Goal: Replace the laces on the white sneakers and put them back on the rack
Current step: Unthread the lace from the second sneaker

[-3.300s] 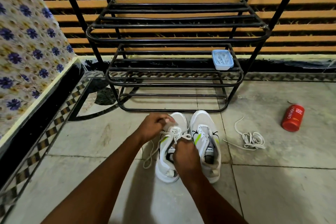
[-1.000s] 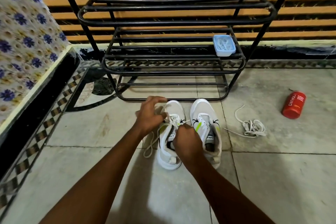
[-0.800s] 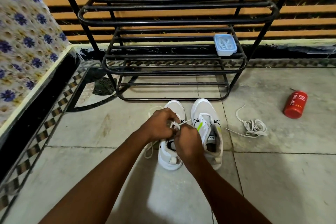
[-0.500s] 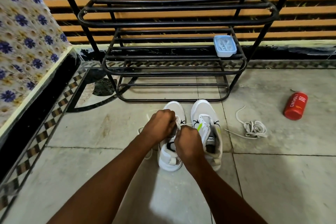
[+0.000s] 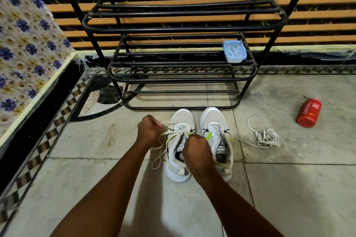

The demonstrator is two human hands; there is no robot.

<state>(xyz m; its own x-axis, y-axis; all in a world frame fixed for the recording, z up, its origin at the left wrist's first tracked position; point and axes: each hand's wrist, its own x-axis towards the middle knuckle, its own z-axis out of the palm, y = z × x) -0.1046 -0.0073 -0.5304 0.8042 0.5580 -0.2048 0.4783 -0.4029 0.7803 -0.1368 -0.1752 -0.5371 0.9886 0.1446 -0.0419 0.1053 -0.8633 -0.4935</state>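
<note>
Grey stone-tile floor, checkered border strip on left. Orange-and-black striped wall behind. Blue-flowered fabric surface far left.

Red can on floor reads "CINTHOL"

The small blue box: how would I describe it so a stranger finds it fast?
Find the black metal rack before the striped wall. On the second visible shelf down, at its right end, sits the small blue box. It alone sits on the shelves in view: pale blue plastic, something white inside.
</note>
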